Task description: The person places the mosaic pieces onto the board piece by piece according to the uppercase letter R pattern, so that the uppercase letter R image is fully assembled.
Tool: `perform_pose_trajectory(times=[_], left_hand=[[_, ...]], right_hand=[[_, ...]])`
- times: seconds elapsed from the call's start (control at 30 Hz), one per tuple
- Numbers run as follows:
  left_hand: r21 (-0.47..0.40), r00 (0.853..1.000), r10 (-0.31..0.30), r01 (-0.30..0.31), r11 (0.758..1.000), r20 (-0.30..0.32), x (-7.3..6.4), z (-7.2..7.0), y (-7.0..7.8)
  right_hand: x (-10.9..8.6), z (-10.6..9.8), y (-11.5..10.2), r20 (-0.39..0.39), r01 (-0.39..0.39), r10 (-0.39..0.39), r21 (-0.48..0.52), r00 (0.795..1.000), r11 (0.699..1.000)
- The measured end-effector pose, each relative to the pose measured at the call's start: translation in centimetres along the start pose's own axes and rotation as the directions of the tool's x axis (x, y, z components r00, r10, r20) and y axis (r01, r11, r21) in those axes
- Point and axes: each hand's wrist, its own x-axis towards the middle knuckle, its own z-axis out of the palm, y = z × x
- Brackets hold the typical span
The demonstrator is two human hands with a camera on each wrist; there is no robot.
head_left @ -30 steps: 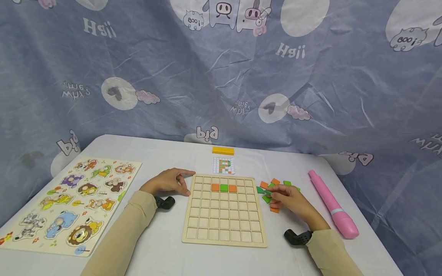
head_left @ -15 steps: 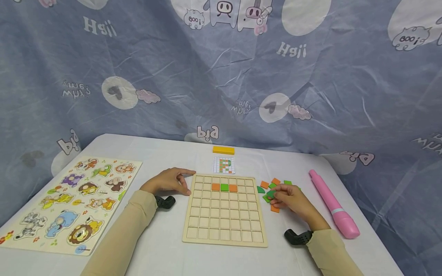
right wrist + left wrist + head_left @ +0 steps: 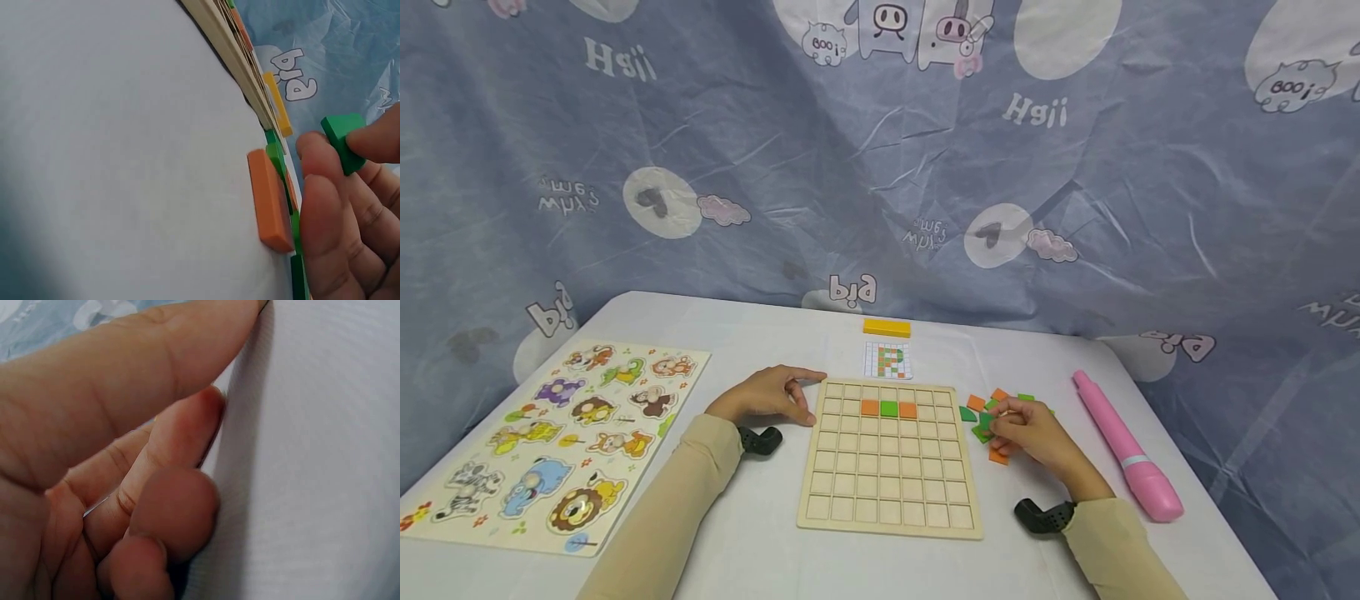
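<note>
A wooden grid board (image 3: 889,531) lies in the middle of the table, with orange, green and orange square tiles side by side in its second row. My left hand (image 3: 767,395) rests at the board's upper left, index fingertip at the corner and thumb at the left edge; in the left wrist view the other fingers (image 3: 178,515) are bent near the white cloth. Right of the board, my right hand (image 3: 1032,432) pinches a dark green tile (image 3: 345,140) between thumb and fingers, raised over loose tiles. Another dark green, quarter-round tile (image 3: 967,414) lies against the board's right edge.
Loose orange (image 3: 976,402) and green tiles lie around my right hand. Behind the board are a pattern card (image 3: 888,360) and a yellow block (image 3: 887,327). An animal puzzle board (image 3: 542,433) lies left; a pink stick-shaped object (image 3: 1126,446) lies right.
The dark green tile in my right hand has been turned between the fingers and lifted a little. My left hand and the board stay as they were.
</note>
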Motion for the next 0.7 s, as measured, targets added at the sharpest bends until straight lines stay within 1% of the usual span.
perform_pose_trajectory(times=[0.17, 0.33, 0.43, 0.7], left_hand=[[0.000, 1.000, -0.013, 0.013, 1.000, -0.002, 0.0, 0.1, 0.1], [0.013, 1.000, -0.019, 0.019, 1.000, -0.003, 0.0, 0.1, 0.1], [0.021, 1.000, -0.019, 0.019, 1.000, -0.004, 0.0, 0.0, 0.1], [0.022, 1.000, -0.020, 0.021, 1.000, -0.007, 0.0, 0.0, 0.2]], right_hand=[[0.5, 0.6, -0.6, -0.010, -0.016, 0.016, -0.004, 1.000, 1.000], [1.0, 1.4, -1.3, -0.033, -0.049, 0.047, -0.059, 0.998, 0.997], [1.6, 2.0, -1.7, -0.041, -0.061, 0.058, -0.074, 0.997, 0.995], [3.6, 3.3, -2.2, -0.010, -0.062, 0.062, -0.098, 0.998, 0.993]])
